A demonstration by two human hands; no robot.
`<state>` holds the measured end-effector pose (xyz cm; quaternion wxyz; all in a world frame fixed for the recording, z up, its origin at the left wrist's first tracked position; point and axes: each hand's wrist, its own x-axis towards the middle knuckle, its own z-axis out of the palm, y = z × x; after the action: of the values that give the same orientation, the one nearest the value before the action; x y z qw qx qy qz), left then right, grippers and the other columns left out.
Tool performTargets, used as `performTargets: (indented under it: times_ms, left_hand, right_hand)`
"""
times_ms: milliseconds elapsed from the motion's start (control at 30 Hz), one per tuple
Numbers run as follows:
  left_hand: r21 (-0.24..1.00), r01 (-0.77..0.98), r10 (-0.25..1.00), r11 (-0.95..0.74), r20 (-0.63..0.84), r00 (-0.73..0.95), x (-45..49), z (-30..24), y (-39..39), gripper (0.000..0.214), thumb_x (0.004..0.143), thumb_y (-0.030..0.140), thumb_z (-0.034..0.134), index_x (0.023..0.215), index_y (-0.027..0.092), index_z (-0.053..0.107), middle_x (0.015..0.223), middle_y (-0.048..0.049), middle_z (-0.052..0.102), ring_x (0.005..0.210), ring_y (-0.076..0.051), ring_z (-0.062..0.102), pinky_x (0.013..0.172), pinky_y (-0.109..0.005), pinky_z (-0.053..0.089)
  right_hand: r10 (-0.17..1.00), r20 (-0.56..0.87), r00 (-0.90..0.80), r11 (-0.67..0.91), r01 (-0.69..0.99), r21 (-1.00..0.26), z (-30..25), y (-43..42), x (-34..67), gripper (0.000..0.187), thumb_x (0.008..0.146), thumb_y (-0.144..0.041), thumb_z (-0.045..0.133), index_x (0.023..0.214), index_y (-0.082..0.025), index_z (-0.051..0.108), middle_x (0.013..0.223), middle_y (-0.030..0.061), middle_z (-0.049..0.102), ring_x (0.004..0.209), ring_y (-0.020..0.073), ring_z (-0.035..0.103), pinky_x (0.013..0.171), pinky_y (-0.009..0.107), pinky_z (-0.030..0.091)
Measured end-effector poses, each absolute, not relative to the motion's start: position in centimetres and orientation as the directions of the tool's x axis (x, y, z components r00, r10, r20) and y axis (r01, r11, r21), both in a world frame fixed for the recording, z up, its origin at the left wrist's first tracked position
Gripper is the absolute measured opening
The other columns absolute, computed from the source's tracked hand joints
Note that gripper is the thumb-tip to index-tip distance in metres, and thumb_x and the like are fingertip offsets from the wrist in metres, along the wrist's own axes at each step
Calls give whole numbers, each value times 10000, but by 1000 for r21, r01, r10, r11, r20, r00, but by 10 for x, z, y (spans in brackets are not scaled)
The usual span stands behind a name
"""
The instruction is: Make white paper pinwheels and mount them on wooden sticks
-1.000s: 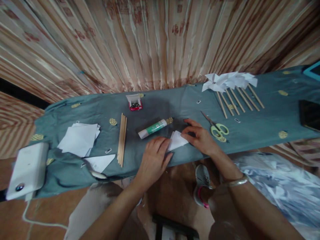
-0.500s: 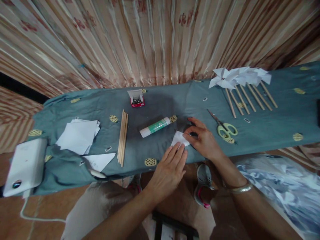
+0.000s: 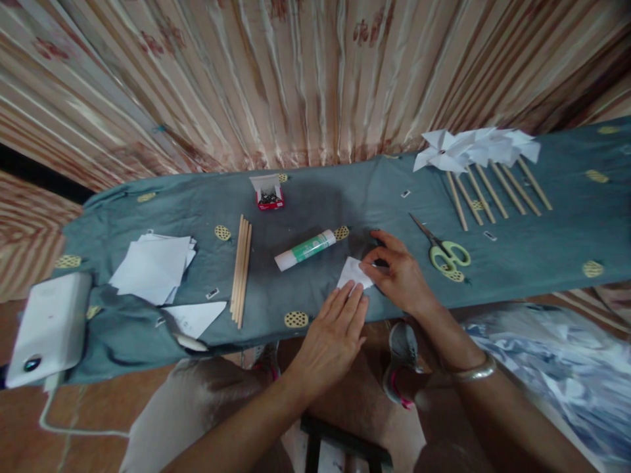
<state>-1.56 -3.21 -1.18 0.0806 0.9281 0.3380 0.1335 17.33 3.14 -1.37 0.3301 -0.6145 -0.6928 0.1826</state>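
A small folded white paper [image 3: 351, 272] lies on the grey-blue cloth-covered table [image 3: 522, 256] near its front edge. My left hand [image 3: 335, 335] rests flat on the paper's near part, fingers stretched out together. My right hand [image 3: 401, 276] sits on the paper's right side, its fingertips pressing the paper's edge. A glue stick [image 3: 305, 249] with a green label lies just behind the paper. Yellow-handled scissors [image 3: 444, 249] lie to the right of my right hand.
Finished white paper pinwheels on wooden sticks [image 3: 480, 164] lie at the back right. A bundle of bare sticks [image 3: 241, 269], a stack of white paper squares [image 3: 152, 266], a paper triangle [image 3: 194, 317], a red pin box [image 3: 269, 194] and a white device [image 3: 46, 328] are to the left.
My left hand slid right and toward me along the paper, from over its left part to its near edge. My right hand stayed on the paper's right side.
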Motion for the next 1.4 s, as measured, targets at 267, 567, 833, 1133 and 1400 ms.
performTargets:
  times_ms: [267,567,833,1133,1400]
  left_hand:
    - [214,611,647,-762,201,736,-15,-13,-32,527,917,252,522,1374,25,386,1475,-207,416,1417,-323,296,1131,-468,364]
    - [164,611,633,-774,195,749,-14,-14,-32,516,930,251,486,1378,16,383,1467,-216,423,1416,-334,290,1127,-486,357]
    - [168,626,647,-762,155,746,-12,-13,-31,531,920,272,511,1373,19,396,1465,-216,426,1416,-311,305,1130,-477,351]
    - [89,626,629,-775,210,749,-40,-11,-40,443,941,225,441,1347,48,441,1437,-179,480,1370,-271,404,1123,-469,344]
    - [92,652,653,-752,232,721,-56,-5,-49,418,938,208,434,1334,78,467,1382,-162,546,1316,-259,476,1097,-468,377]
  right_hand:
    - [970,240,-26,178,752,-635,-14,31,172,115,811,-289,595,776,-207,667,1336,142,567,1313,313,470,1069,505,379]
    - [958,284,-41,193,826,-531,-12,15,170,382,853,-458,572,1112,-182,622,1413,185,485,1366,338,385,1069,545,338]
    - [947,317,59,100,881,-463,-18,-7,171,543,898,-479,491,1354,-187,441,1466,189,411,1410,340,300,1085,577,284]
    - [931,318,181,-4,874,-486,-23,-5,212,472,869,-418,536,1270,-170,520,1435,204,438,1380,369,334,1071,602,297]
    - [930,345,130,78,845,-529,-20,-5,208,379,911,-362,457,1233,-193,563,1390,173,497,1353,330,391,1074,578,316]
